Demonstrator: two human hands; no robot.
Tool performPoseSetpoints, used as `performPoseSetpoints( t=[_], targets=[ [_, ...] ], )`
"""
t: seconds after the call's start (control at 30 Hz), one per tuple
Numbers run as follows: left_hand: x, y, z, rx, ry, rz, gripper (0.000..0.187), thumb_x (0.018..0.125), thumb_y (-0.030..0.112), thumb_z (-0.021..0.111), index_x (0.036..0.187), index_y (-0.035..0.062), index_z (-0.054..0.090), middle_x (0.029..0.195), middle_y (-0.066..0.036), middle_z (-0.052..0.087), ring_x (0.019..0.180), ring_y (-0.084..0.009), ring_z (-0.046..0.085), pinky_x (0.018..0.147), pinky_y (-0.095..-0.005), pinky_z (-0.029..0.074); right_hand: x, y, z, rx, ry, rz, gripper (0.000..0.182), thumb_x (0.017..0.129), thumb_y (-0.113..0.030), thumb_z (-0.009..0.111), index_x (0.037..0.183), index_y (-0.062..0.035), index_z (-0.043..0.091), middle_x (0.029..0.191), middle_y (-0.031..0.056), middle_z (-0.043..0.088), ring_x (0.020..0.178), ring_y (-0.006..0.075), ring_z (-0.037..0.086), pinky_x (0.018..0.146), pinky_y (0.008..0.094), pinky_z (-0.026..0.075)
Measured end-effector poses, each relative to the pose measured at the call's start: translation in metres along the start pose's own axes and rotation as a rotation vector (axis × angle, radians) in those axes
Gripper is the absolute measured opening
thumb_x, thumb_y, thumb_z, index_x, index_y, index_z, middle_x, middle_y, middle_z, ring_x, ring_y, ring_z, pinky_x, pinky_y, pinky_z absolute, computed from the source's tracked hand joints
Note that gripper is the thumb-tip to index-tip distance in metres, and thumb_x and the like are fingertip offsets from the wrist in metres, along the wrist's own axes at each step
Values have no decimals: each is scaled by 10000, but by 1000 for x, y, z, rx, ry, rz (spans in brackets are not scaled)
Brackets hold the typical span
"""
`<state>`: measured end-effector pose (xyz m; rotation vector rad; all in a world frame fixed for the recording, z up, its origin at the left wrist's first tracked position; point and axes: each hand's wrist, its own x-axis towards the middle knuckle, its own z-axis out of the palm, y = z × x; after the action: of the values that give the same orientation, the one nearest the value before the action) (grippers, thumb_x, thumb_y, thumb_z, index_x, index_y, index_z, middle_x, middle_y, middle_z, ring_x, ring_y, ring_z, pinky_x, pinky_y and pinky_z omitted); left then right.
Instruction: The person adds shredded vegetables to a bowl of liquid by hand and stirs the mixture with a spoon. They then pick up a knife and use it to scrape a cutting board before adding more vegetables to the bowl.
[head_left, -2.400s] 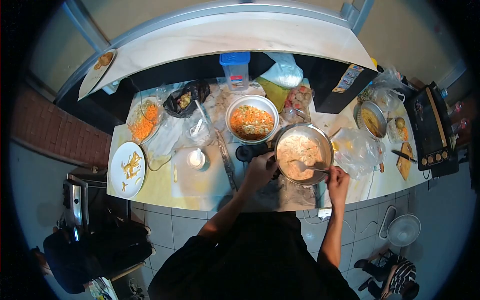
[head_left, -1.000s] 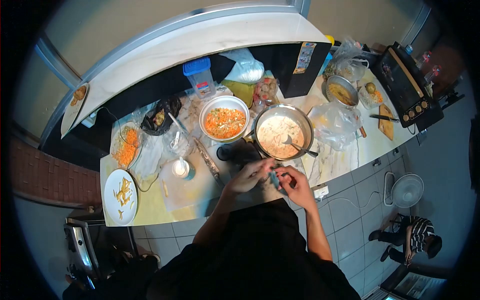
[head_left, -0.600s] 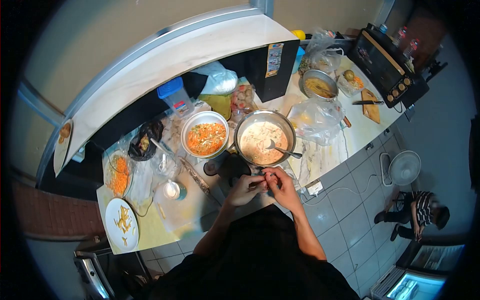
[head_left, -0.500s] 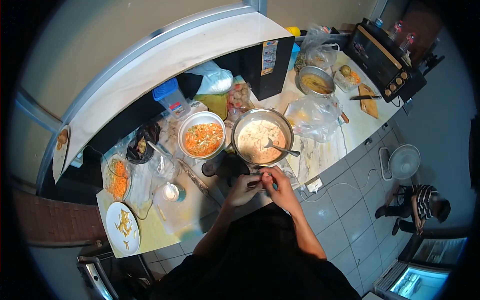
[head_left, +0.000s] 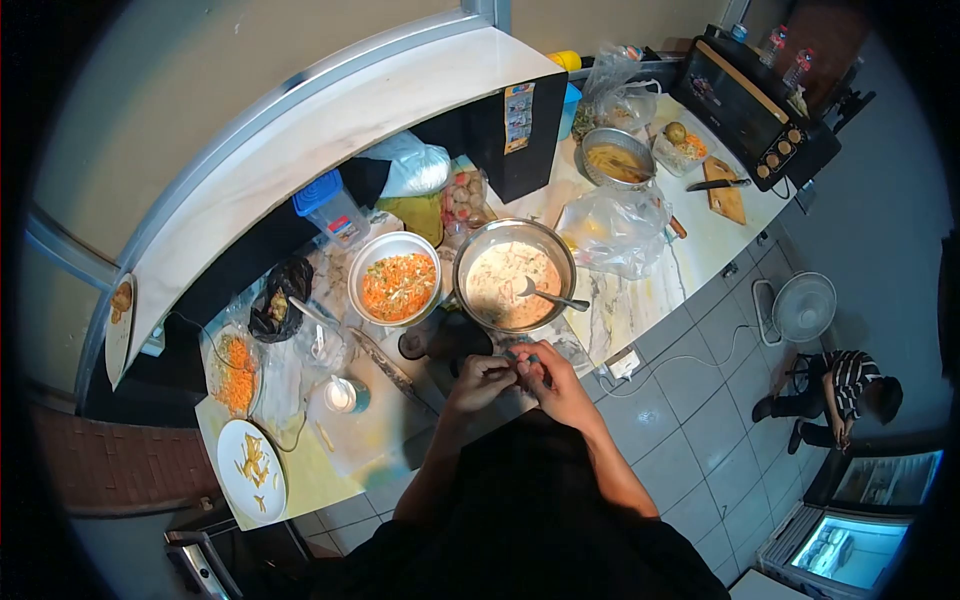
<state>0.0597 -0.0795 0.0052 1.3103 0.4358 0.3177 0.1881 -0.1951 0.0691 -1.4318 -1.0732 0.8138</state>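
Observation:
My left hand (head_left: 480, 383) and my right hand (head_left: 549, 382) are close together at the counter's front edge, fingers pinched around something small that I cannot make out. Just beyond them stands a metal bowl (head_left: 465, 300) of creamy mixture (head_left: 508, 275) with a spoon (head_left: 555, 297) resting in it. To its left is a white bowl (head_left: 354, 290) of shredded orange and pale vegetables (head_left: 400, 286). A dark object (head_left: 455, 335) lies between the bowls and my left hand.
At left are a plate with yellowish strips (head_left: 228, 478), shredded carrot (head_left: 235, 375), a black bag (head_left: 277, 300) and a white-topped jar (head_left: 345, 394). At right are a plastic bag (head_left: 620, 235), a pan (head_left: 590, 160), a knife (head_left: 715, 184) and an oven (head_left: 735, 100). A person (head_left: 835, 400) is at far right.
The camera view has shifted slightly, so the counter items appear a little further left. My fingers have changed position slightly, with my hands still close together.

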Motion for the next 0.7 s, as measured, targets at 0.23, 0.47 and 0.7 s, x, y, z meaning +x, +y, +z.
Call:
performPoseSetpoints(
  t=[0.23, 0.47, 0.7],
  targets=[
    [-2, 3, 4, 119, 58, 123, 135, 828, 57, 719, 915, -43, 692, 833, -56, 693, 768, -73, 627, 687, -225, 515, -16, -2, -29, -133, -6, 30, 255, 874, -30, 617, 1127, -33, 589, 877, 50, 537, 707, 118, 523, 610, 248, 407],
    [-16, 45, 4, 163, 340, 227, 74, 875, 33, 659, 926, -9, 626, 845, -53, 642, 735, -87, 614, 651, -246, 521, -19, -26, -90, 64, -63, 81, 206, 908, -100, 613, 1077, 15, 594, 879, 87, 626, 719, 156, 556, 668, 270, 457],
    [-42, 89, 21, -38, 685, 365, 303, 1020, 195, 436, 929, -42, 602, 763, -56, 601, 692, -110, 604, 680, -257, 515, -5, 20, -86, 1469, -91, 332, 270, 924, -276, 570, 1008, -20, 570, 811, 93, 552, 644, 211, 517, 596, 332, 430]
  ],
)
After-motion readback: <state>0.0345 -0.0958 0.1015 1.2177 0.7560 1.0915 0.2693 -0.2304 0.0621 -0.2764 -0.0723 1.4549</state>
